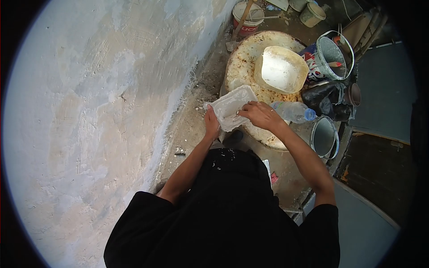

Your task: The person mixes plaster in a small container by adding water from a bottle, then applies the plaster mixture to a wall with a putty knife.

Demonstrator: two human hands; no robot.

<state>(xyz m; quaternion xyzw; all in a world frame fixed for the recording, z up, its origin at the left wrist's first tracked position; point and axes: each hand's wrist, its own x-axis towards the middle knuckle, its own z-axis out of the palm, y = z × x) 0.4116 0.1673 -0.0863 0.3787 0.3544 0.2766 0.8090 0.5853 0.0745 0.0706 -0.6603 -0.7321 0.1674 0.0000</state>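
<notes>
Black shirt [223, 214]: worn by the person at work, close to the lens.
Pale tub [230, 105]: tilted over the near edge of the round bench [243, 58].
Left hand [212, 123]: grip clasps the tub's left side.
Right hand [260, 115]: fingers bent at the tub's inside; grip on anything, cannot tell.
Bottle [291, 111]: blue-capped, beside the right wrist.
Yellowed basin [304, 69]: on the bench, beyond.

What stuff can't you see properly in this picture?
All in the head view:
- Left fingers: some are hidden behind the clear plastic tub.
- Right fingertips: partly hidden by the right hand, so I can't tell if they pinch anything.
- What's in the black plastic bag: the bag covers it.
- Small pail: cut off by the top edge.
</notes>
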